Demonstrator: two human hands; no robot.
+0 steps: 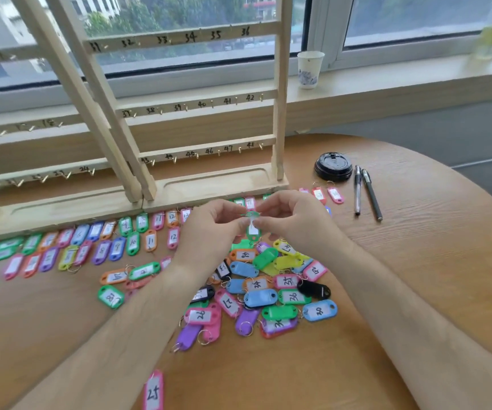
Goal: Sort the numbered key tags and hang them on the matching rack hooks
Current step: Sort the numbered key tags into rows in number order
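Note:
My left hand [212,226] and my right hand [292,220] meet above the table and both pinch a green key tag [252,230], which hangs down between the fingertips; its number is hidden. Below the hands lies a loose pile of coloured numbered key tags [268,294]. To the left, tags lie in ordered rows [91,244] along the base of the wooden rack [209,184]. The rack's rails carry small hooks with handwritten numbers such as 31 to 36, 37 to 42 and 43 to 48 [209,150]. No tag hangs on any visible hook.
A pink tag marked 25 [153,390] lies alone near the front edge. Two pens [364,192] and a black cup lid [333,166] sit right of the rack. On the windowsill stand a paper cup [310,69] and a glass [491,39].

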